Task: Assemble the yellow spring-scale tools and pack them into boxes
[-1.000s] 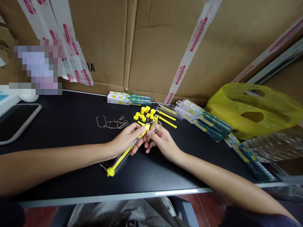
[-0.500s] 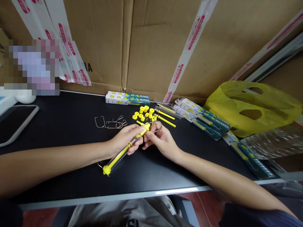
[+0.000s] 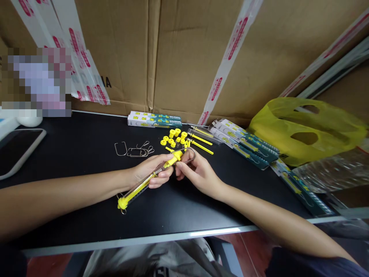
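My left hand (image 3: pixel 154 169) is closed around a spring scale (image 3: pixel 141 187), a clear tube with a yellow scale inside and yellow end caps. It slants from lower left up to the right, its lower cap clear of my hand, with a small wire hook at that end. At the upper yellow cap, my right hand (image 3: pixel 197 169) pinches a bent metal wire hook (image 3: pixel 193 153), which curves over the fingers. Exactly how the hook's end meets the cap is hard to make out. Just beyond the hands lie several yellow caps (image 3: pixel 172 133) and small springs (image 3: pixel 178 145).
Several loose wire hooks (image 3: pixel 140 152) lie left of the caps, and yellow rods (image 3: pixel 201 147) to the right. Printed boxes (image 3: pixel 154 120) stand at the back, with more boxes (image 3: pixel 245 144) on the right near a yellow plastic bag (image 3: pixel 305 130). A phone (image 3: pixel 20 150) rests at far left.
The spring scale's lower end has swung left and slightly up, and it lies flatter in my left hand. My right hand stays at the hook with little movement.
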Action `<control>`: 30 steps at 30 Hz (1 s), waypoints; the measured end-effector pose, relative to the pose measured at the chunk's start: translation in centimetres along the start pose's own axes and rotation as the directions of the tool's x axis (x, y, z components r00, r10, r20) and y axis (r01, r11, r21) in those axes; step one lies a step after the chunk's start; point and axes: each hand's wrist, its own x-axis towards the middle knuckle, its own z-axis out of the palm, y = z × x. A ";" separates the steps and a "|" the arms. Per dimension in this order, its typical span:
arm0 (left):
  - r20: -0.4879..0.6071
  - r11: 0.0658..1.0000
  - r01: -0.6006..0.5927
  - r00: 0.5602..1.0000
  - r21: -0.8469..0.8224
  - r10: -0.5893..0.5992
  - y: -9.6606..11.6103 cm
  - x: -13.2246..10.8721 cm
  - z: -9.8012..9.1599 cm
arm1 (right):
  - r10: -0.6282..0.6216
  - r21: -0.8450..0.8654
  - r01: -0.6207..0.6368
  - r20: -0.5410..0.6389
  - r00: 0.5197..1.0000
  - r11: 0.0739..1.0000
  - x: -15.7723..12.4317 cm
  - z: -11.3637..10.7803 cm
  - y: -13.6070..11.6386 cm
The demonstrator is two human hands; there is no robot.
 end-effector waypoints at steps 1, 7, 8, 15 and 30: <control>0.013 1.000 0.015 1.000 -0.006 -0.015 0.1 0.0 0.0 | -0.003 -0.015 0.003 0.011 1.000 1.000 0.0 -0.1 0.0; 0.062 0.997 0.077 0.995 -0.018 -0.075 0.2 0.0 -0.2 | 0.000 -0.032 0.001 0.046 0.999 0.999 0.0 -0.4 -0.1; 0.071 0.996 0.086 0.994 -0.016 -0.085 0.2 0.0 -0.3 | 0.004 -0.022 -0.003 0.045 0.999 1.000 0.0 -0.4 -0.1; 0.091 0.979 0.202 0.975 0.001 -0.202 0.5 0.2 -0.4 | 0.046 0.114 -0.052 0.053 0.998 0.992 0.1 -0.5 -0.3; 0.031 0.991 -0.094 0.995 0.096 0.092 -0.6 -0.6 1.1 | 0.112 0.252 -0.129 0.081 0.990 0.959 0.9 -2.6 -0.5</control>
